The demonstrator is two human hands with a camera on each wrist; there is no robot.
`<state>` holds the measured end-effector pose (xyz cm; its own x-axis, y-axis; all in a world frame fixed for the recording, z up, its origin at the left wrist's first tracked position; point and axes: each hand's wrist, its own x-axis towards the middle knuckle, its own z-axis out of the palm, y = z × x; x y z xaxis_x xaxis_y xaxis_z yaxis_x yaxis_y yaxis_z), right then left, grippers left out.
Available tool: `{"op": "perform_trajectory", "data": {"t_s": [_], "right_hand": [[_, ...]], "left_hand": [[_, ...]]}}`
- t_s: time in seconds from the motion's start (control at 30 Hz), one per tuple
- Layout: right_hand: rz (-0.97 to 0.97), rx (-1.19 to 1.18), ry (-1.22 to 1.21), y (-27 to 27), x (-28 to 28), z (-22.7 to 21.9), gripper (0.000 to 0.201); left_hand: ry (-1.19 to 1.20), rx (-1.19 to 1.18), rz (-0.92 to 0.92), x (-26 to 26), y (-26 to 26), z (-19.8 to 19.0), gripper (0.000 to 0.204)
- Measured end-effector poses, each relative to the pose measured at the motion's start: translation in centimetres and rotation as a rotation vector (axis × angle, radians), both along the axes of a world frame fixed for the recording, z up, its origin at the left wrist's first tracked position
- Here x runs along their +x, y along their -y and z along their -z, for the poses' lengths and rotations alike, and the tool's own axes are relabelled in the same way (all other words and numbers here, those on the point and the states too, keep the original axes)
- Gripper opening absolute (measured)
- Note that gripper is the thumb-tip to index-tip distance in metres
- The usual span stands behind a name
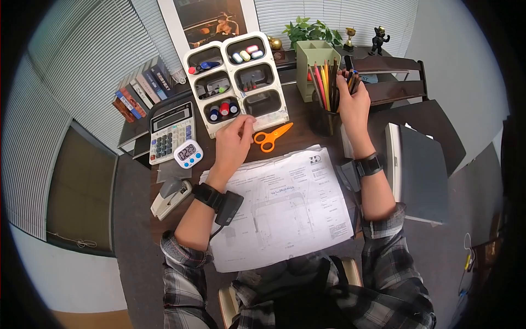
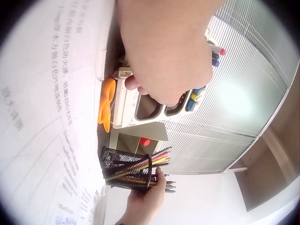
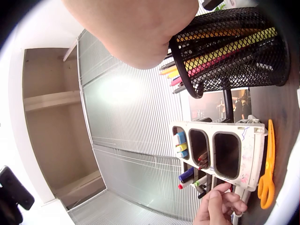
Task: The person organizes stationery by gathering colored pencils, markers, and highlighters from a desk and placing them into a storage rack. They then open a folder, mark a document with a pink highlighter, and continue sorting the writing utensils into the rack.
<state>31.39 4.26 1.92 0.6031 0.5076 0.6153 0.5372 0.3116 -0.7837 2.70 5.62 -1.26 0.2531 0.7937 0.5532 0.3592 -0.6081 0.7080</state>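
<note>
The right hand (image 1: 355, 107) is at the black mesh cup (image 1: 324, 122), its thumb and fingers around dark pencils (image 1: 353, 82) at the rim. Colored pencils (image 1: 324, 82) lean beside the thumb. In the right wrist view the right hand (image 3: 136, 33) covers part of the cup's rim and its fingertips are hidden. The left hand (image 1: 233, 143), fingers loosely curled, is at the lower edge of the white organizer (image 1: 267, 119), with no object visible in it. Orange scissors (image 1: 273, 137) lie just right of it. The left wrist view shows the left hand (image 2: 164, 51) beside the organizer.
Printed sheets (image 1: 285, 211) cover the near desk. A calculator (image 1: 172, 131), white timer (image 1: 188, 153) and stapler (image 1: 171, 197) stand at the left. Behind the cup is a green holder (image 1: 304, 71); a dark binder (image 1: 419, 170) lies at the right. Books (image 1: 143, 88) stand at the back left.
</note>
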Motion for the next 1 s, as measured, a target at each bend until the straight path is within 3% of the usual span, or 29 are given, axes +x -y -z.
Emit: {"op": "perform_trajectory", "data": {"t_s": [0.53, 0.6, 0.73, 0.9, 1.0], "right_hand": [[-0.022, -0.076, -0.04, 0.91, -0.64, -0.97, 0.028], [0.054, -0.01, 0.07, 0.36, -0.25, -0.3, 0.029], [0.044, 0.001, 0.069, 0.45, -0.42, -0.49, 0.03], [-0.077, -0.062, -0.091, 0.85, -0.8, -1.02, 0.032], [-0.058, -0.038, -0.065, 0.9, -0.86, -1.09, 0.03]], "left_hand": [[0.0, 0.007, 0.004, -0.01, -0.09, 0.1, 0.02], [0.0, 0.004, 0.004, 0.0, -0.06, 0.08, 0.02], [0.012, 0.0, 0.009, 0.05, -0.05, 0.11, 0.02], [0.001, -0.002, 0.002, 0.05, 0.01, -0.02, 0.019], [0.007, -0.002, 0.008, 0.02, -0.11, 0.15, 0.019]]}}
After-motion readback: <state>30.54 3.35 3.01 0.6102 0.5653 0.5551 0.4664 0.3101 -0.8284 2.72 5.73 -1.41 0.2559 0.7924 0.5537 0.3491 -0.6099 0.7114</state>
